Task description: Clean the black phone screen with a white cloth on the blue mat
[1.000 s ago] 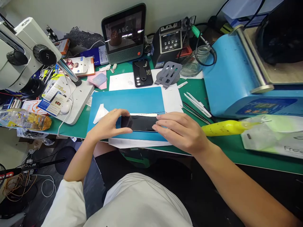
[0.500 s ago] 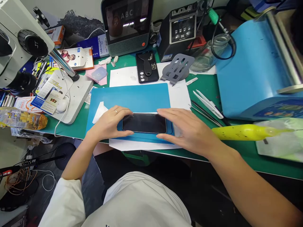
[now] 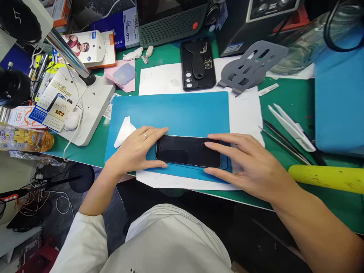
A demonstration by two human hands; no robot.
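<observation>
A smartphone (image 3: 184, 151) with a dark screen facing up lies lengthwise across a blue mat (image 3: 170, 110). My left hand (image 3: 135, 149) grips its left end, index finger at the far edge and thumb at the near edge. On the right end, my right hand (image 3: 244, 163) has its thumb at the near edge and fingers at the far edge, one fingertip over the screen. Close to my left wrist lies a folded white tissue (image 3: 124, 131) on the mat. White paper (image 3: 182, 180) shows under the mat.
Right of the mat lie white tweezers (image 3: 292, 127), dark tweezers (image 3: 286, 144) and a yellow tube (image 3: 327, 178). Behind it are a black phone back (image 3: 210, 72) and a grey slotted stand (image 3: 256, 62). A microscope base (image 3: 96, 102) and a bottle (image 3: 27, 138) stand left.
The camera view has moved closer and shifted. One finger of my right hand has come over the screen from the far edge; both hands stay at the smartphone's ends.
</observation>
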